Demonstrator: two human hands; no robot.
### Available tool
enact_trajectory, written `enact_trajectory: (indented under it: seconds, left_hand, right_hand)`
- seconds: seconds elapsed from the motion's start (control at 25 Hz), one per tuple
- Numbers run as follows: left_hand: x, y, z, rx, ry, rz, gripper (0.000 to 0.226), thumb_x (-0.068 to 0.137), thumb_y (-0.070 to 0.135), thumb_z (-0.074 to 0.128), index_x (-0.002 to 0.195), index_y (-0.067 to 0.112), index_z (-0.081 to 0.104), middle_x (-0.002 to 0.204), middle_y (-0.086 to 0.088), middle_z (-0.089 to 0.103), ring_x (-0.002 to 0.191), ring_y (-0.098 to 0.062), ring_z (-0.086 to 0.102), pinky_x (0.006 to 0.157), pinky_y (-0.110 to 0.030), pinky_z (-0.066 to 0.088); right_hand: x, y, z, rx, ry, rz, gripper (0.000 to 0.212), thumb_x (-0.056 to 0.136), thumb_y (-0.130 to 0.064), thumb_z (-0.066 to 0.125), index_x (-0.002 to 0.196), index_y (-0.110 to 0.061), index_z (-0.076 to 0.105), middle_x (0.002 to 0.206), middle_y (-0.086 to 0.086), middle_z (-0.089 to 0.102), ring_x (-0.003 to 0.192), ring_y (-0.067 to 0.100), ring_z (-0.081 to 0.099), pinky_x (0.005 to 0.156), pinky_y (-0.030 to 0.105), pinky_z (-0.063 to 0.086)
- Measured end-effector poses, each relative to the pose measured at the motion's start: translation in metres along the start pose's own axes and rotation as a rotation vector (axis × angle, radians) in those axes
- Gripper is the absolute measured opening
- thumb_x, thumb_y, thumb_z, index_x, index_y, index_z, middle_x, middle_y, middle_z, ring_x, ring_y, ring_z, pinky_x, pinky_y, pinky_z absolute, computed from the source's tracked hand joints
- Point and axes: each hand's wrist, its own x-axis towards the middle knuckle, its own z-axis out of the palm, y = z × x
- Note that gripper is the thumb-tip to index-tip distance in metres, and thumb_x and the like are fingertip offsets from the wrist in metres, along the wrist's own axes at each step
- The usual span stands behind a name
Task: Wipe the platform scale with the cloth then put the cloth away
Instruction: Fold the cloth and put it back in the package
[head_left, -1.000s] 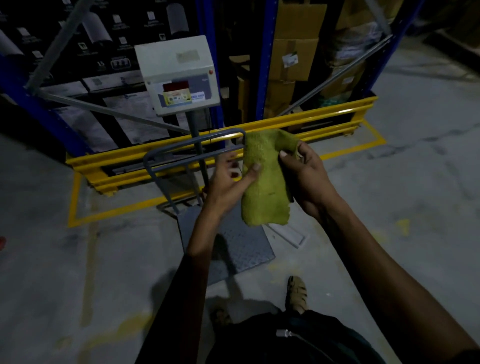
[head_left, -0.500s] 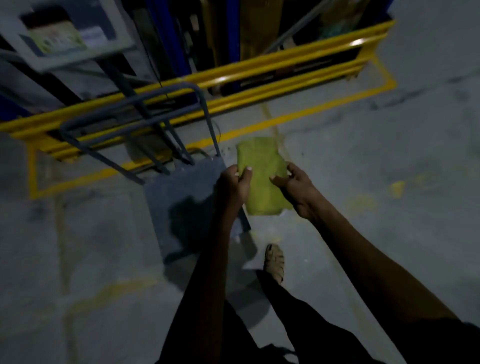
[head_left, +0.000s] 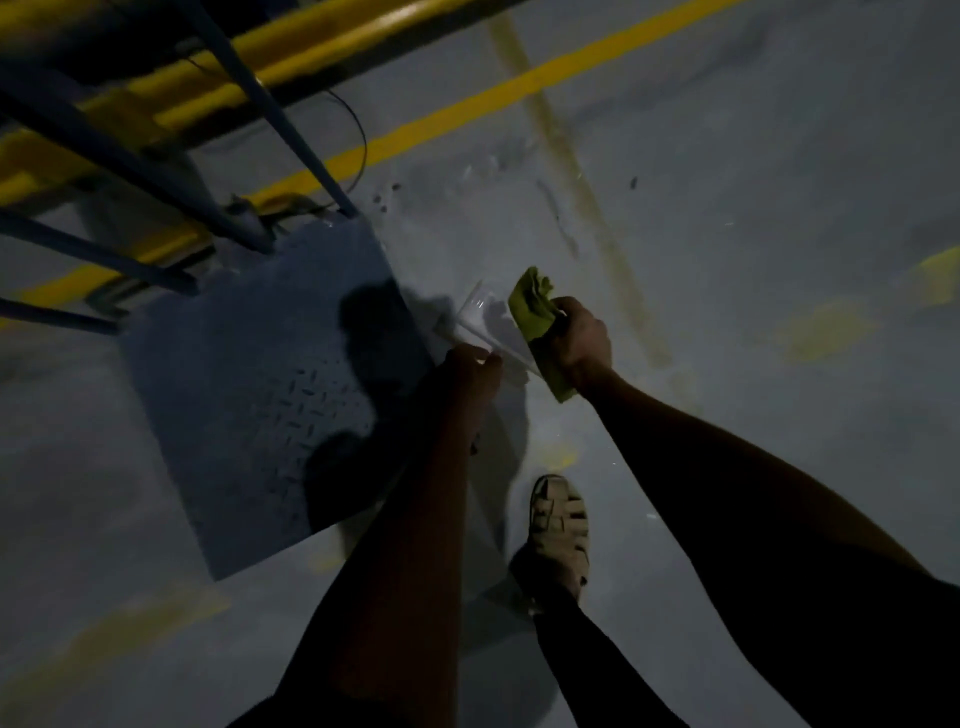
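Note:
The platform scale's grey checker plate (head_left: 249, 374) lies on the floor at the left, with its dark blue tube frame (head_left: 291, 130) rising at its far edge. Its display is out of view. My right hand (head_left: 584, 338) is to the right of the plate, just above the floor, gripping the bunched yellow-green cloth (head_left: 530, 306). Cloth sticks out of the fist at both ends. My left hand (head_left: 467, 371) is at the plate's right edge, with its fingers closed on the near end of a pale white strip (head_left: 483, 322) that lies beside the scale.
A yellow guard rail (head_left: 322, 41) runs behind the scale, and a yellow line (head_left: 519, 88) is painted on the grey concrete floor. A thin black cable (head_left: 358, 130) loops behind the plate. My sandalled foot (head_left: 558, 525) stands just below the hands.
The view has tilted down and come close to the floor. The cloth, held flat between both hands before, is now bunched in my right hand alone. My left hand has gone down to the white strip.

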Motion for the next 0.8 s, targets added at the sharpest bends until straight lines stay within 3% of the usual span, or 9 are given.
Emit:
enact_trajectory:
  seconds: [0.12, 0.24, 0.32, 0.4, 0.48, 0.56, 0.68, 0.8]
  left_hand:
    - [0.057, -0.036, 0.041, -0.172, -0.066, -0.084, 0.035, 0.094, 0.034, 0.059, 0.122, 0.014, 0.064, 0.116, -0.012, 0.07, 0.098, -0.026, 0.068, 0.069, -0.035, 0.058]
    - [0.11, -0.052, 0.074, -0.295, -0.1, -0.126, 0.035, 0.096, 0.029, 0.057, 0.127, 0.013, 0.061, 0.122, -0.013, 0.066, 0.101, -0.026, 0.064, 0.062, -0.03, 0.052]
    - [0.144, -0.061, 0.093, -0.333, -0.101, -0.109, 0.029, 0.096, 0.029, 0.056, 0.12, 0.013, 0.061, 0.124, -0.017, 0.063, 0.1, -0.027, 0.062, 0.075, -0.038, 0.056]
    - [0.165, -0.07, 0.108, -0.336, -0.077, -0.132, 0.022, 0.096, 0.029, 0.056, 0.113, 0.015, 0.058, 0.126, -0.016, 0.061, 0.099, -0.027, 0.058, 0.093, -0.046, 0.054]
    - [0.177, -0.073, 0.121, -0.351, -0.087, -0.191, 0.03, 0.097, 0.03, 0.058, 0.121, 0.013, 0.057, 0.125, -0.011, 0.059, 0.099, -0.025, 0.054, 0.094, -0.041, 0.051]
    - [0.181, -0.073, 0.131, -0.353, -0.172, -0.272, 0.046, 0.098, 0.035, 0.057, 0.137, 0.01, 0.05, 0.134, -0.01, 0.053, 0.109, -0.027, 0.052, 0.089, -0.04, 0.048]
    - [0.183, -0.073, 0.146, -0.474, -0.28, -0.339, 0.061, 0.098, 0.044, 0.056, 0.15, 0.019, 0.037, 0.155, -0.007, 0.037, 0.138, -0.031, 0.041, 0.104, -0.047, 0.046]
    - [0.193, -0.065, 0.15, -0.543, -0.121, -0.252, 0.061, 0.097, 0.04, 0.058, 0.149, 0.015, 0.04, 0.152, -0.011, 0.043, 0.136, -0.034, 0.044, 0.11, -0.042, 0.042]
  right_hand:
    - [0.073, 0.037, 0.033, -0.094, -0.091, -0.011, 0.047, 0.086, -0.011, 0.063, 0.131, -0.023, 0.061, 0.123, 0.014, 0.068, 0.111, 0.036, 0.065, 0.081, 0.034, 0.05]
    - [0.134, 0.066, 0.06, -0.195, -0.19, -0.05, 0.054, 0.081, -0.004, 0.065, 0.132, -0.021, 0.062, 0.124, 0.013, 0.068, 0.115, 0.034, 0.063, 0.086, 0.034, 0.05]
    - [0.167, 0.088, 0.08, -0.311, -0.193, -0.082, 0.05, 0.087, -0.012, 0.065, 0.134, -0.026, 0.06, 0.13, 0.01, 0.065, 0.122, 0.033, 0.057, 0.096, 0.04, 0.048]
    - [0.183, 0.111, 0.093, -0.461, -0.057, -0.071, 0.042, 0.095, -0.026, 0.061, 0.136, -0.029, 0.055, 0.139, 0.01, 0.055, 0.127, 0.036, 0.049, 0.102, 0.046, 0.041]
    - [0.192, 0.133, 0.102, -0.425, 0.046, -0.001, 0.042, 0.1, -0.035, 0.054, 0.14, -0.023, 0.051, 0.142, 0.014, 0.051, 0.129, 0.038, 0.047, 0.105, 0.046, 0.036]
    - [0.198, 0.153, 0.11, -0.37, 0.039, 0.07, 0.041, 0.102, -0.037, 0.049, 0.139, -0.018, 0.052, 0.139, 0.015, 0.056, 0.128, 0.037, 0.051, 0.108, 0.045, 0.033]
    - [0.2, 0.172, 0.117, -0.322, 0.056, 0.091, 0.033, 0.097, -0.037, 0.057, 0.124, -0.018, 0.061, 0.127, 0.017, 0.064, 0.117, 0.039, 0.061, 0.098, 0.043, 0.045]
    - [0.193, 0.172, 0.124, -0.205, 0.084, 0.094, 0.028, 0.089, -0.031, 0.068, 0.114, -0.017, 0.067, 0.116, 0.019, 0.067, 0.105, 0.04, 0.066, 0.084, 0.039, 0.052]
